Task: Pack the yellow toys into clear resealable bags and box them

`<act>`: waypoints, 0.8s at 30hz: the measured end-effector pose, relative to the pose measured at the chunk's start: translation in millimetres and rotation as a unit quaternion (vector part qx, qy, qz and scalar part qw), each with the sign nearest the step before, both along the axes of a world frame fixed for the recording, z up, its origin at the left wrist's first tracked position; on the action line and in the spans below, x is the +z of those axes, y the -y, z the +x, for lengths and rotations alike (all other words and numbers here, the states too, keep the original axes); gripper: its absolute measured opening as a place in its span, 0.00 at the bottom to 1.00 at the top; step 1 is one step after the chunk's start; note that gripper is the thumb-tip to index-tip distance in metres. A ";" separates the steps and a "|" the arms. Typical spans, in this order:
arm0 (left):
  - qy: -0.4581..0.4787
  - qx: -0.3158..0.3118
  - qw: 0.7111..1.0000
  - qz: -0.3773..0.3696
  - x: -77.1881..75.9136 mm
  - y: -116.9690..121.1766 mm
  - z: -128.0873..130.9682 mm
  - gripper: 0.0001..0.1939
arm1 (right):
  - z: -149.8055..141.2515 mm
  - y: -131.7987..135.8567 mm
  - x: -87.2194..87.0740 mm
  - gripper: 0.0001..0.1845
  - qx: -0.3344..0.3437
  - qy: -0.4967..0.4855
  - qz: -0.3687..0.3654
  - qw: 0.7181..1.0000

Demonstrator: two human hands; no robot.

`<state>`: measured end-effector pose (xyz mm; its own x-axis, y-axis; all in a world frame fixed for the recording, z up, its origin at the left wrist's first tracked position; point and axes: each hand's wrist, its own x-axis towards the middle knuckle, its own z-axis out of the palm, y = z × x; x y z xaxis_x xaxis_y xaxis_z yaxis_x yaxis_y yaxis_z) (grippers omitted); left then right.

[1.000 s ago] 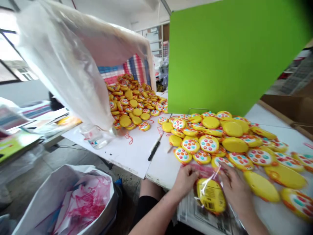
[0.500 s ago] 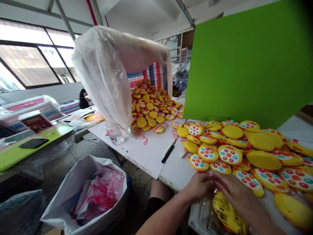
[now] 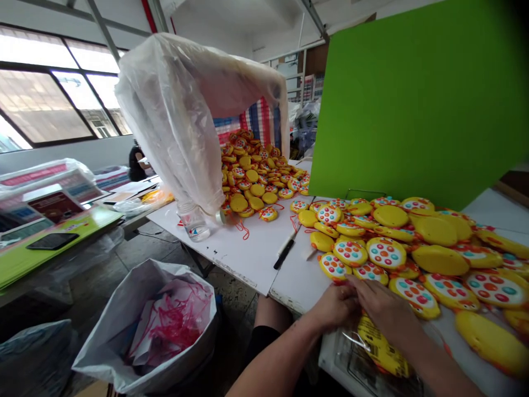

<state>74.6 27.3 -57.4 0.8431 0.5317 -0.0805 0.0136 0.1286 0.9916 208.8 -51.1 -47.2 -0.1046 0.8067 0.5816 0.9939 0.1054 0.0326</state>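
yellow animal-shaped toy [image 3: 386, 353] behind black lettering, inside a clear plastic bag [image 3: 354, 337], low at the near edge of the white worktop [image 3: 243, 264], over a dark wire frame [image 3: 352, 361] and partly covered by the right hand [image 3: 384, 306]. left hand [image 3: 336, 306] with fingers curled and thumb drawn in, pinching the upper end of the bag. right hand with fingers nearly straight and pressed together, slanting over the bag, tips touching the left hand; cannot tell whether gripping any film. just beyond both hands, a loose heap of matching toys [image 3: 386, 252], some with plain yellow backs up, others with white sides and red, orange and teal bumps up, reaching back to an upright green board [image 3: 413, 110]. left of the heap, a black-and-white pen-like tool [image 3: 285, 253] flat on the worktop. farther back, a second heap of toys [image 3: 252, 176] under cloudy plastic sheeting [image 3: 177, 99], near a clear jar [image 3: 192, 223]. below the worktop, a white sack [image 3: 103, 336] with pink plastic scraps [image 3: 177, 325] inside.
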 end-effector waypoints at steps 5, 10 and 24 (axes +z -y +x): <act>-0.001 0.008 0.998 -0.066 10.7 1.7 -1.0 0.14 | 1.6 -0.9 14.8 0.11 -0.097 -0.204 0.047 0.973; 0.007 0.027 0.981 -0.193 17.6 -3.5 2.6 0.19 | 51.2 56.8 22.9 0.05 -0.222 -0.348 0.134 0.901; -0.036 -0.009 0.978 -0.208 29.6 -1.6 8.0 0.19 | 80.5 217.9 -5.7 0.22 -0.436 -0.091 0.109 0.889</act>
